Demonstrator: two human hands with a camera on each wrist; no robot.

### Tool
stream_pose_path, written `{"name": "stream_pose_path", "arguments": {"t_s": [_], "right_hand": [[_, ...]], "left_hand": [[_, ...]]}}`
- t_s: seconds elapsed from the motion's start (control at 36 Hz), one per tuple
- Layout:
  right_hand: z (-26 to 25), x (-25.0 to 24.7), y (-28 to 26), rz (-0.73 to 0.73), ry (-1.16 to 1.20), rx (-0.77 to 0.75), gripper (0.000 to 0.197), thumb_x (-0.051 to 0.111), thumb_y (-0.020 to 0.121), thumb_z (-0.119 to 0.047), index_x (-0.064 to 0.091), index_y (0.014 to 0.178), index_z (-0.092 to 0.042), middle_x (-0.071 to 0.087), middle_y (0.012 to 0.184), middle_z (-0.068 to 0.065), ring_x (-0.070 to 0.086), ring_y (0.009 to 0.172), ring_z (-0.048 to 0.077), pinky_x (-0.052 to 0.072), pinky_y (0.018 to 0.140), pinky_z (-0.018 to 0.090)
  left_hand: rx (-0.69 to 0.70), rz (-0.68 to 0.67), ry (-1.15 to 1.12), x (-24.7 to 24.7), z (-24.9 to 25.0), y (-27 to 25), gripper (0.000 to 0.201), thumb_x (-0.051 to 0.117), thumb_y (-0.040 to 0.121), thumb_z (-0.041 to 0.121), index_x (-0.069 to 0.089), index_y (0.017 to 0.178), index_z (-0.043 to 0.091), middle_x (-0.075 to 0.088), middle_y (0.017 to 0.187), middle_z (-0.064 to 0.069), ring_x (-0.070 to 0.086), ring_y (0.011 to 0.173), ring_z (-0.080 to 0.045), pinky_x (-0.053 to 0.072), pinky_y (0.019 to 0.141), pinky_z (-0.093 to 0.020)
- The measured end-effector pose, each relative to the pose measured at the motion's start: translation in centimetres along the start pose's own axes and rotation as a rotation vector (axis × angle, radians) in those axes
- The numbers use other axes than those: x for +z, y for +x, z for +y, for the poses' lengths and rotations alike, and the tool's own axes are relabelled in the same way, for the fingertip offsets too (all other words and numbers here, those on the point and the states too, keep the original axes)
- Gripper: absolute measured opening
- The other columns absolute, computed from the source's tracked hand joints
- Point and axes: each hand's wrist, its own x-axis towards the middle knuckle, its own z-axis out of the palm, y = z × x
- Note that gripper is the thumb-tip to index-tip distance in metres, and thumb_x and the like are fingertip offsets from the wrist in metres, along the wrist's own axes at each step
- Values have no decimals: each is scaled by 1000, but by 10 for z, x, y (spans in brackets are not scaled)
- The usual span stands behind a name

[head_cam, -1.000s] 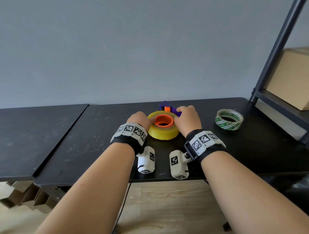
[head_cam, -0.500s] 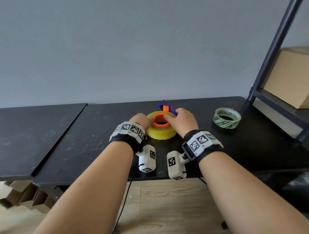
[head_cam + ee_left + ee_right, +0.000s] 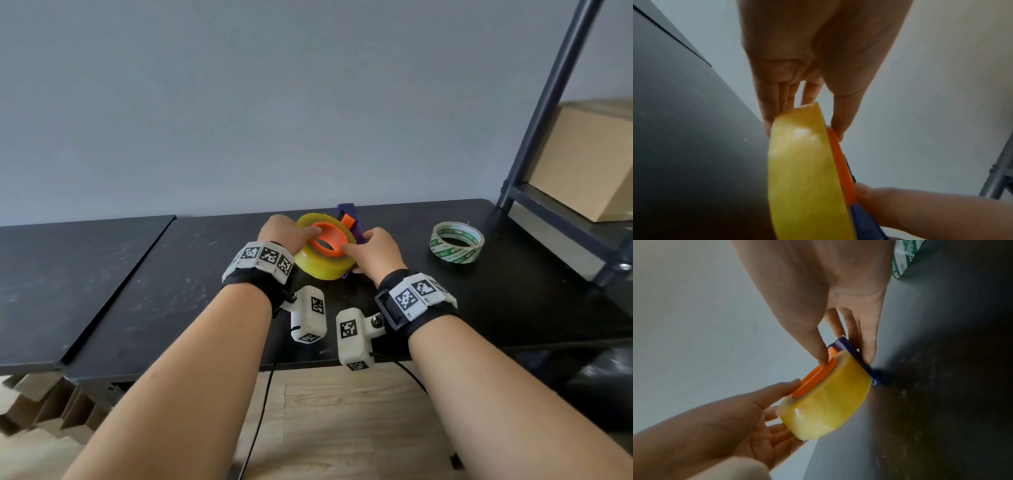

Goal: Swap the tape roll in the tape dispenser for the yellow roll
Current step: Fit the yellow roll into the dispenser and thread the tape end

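The yellow tape roll (image 3: 323, 263) sits on the orange hub (image 3: 327, 236) of the purple-blue tape dispenser (image 3: 347, 214), tilted up off the black table (image 3: 171, 291). My left hand (image 3: 286, 231) pinches the roll's left side, thumb on the hub rim, fingers behind. My right hand (image 3: 371, 250) pinches the dispenser, thumb on the hub, fingers behind the blue frame. The left wrist view shows the roll (image 3: 803, 170) edge-on with the hub (image 3: 840, 164) and frame (image 3: 865, 219). In the right wrist view my thumb presses the hub (image 3: 816, 378) beside the roll (image 3: 828, 405) and frame (image 3: 851, 350).
A green-and-white tape roll (image 3: 457, 241) lies flat on the table to the right. Past it stands a dark metal shelf frame (image 3: 555, 102) holding a cardboard box (image 3: 582, 164). A second black tabletop (image 3: 68, 274) adjoins on the left.
The dispenser with the yellow roll lay flat on the table; now both hands hold it tilted up on edge, its hub facing me.
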Motion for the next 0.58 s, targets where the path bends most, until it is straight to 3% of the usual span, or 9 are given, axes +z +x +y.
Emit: {"name": "stream_pose_path", "arguments": {"t_s": [0.06,0.11,0.14,0.22,0.28,0.36,0.42,0.47,0.58], "right_hand": [[-2,-2,-3,-19,34,1,47,76,74,-26,41,103,-16,58,97,7,66,97,31,57,85,52],[-2,-3,-4,-32,35,0,49,77,73,-23,41,105,-14,60,98,7,65,96,28,56,87,50],[-1,-3,-2,-46,29,-1,51,78,71,-24,42,105,-11,61,99,8,65,96,27,56,88,48],[12,3,14,-79,37,6,78,75,47,-41,53,111,-2,66,100,12,68,98,32,56,89,50],[21,8,26,-131,-11,20,73,71,47,-46,60,103,0,69,97,17,68,98,36,56,90,51],[10,3,14,-178,-65,9,25,67,79,-30,57,79,-7,67,94,19,67,101,39,52,95,53],[5,-1,11,-166,-88,-21,15,61,85,-23,56,91,-10,61,96,16,65,101,36,51,96,55],[2,-5,10,-131,-100,-51,26,59,88,-19,59,111,-7,62,101,17,64,102,36,51,96,53],[-10,-18,-3,10,-96,-99,34,57,88,-14,64,108,12,67,107,32,65,99,45,52,91,55]], "left_hand": [[43,32,-1,-3,6,-3,43,71,80,33,38,57,17,38,55,2,41,53,-16,29,47,-24],[62,49,-15,-4,11,-3,33,73,79,28,44,64,20,45,65,3,48,69,-20,35,56,-26],[89,52,-7,-4,14,-4,19,73,79,27,56,79,19,57,79,0,55,84,-24,42,66,-28],[148,101,54,-6,23,-7,62,74,79,24,49,134,11,57,131,-8,55,120,-26,45,92,-33],[207,122,117,-8,28,-9,67,73,79,22,45,138,12,52,136,-9,53,123,-26,44,94,-33],[277,123,218,-7,32,-13,67,70,80,18,43,141,13,48,138,-11,52,123,-29,44,92,-34],[321,138,280,-5,31,-14,63,67,81,14,45,140,13,49,136,-11,53,121,-30,44,90,-33],[361,146,318,-4,31,-15,59,63,82,10,47,138,14,49,134,-11,54,118,-31,45,90,-33],[369,118,339,-5,31,-12,59,61,82,8,45,138,15,47,134,-12,52,118,-31,45,89,-34]]}}
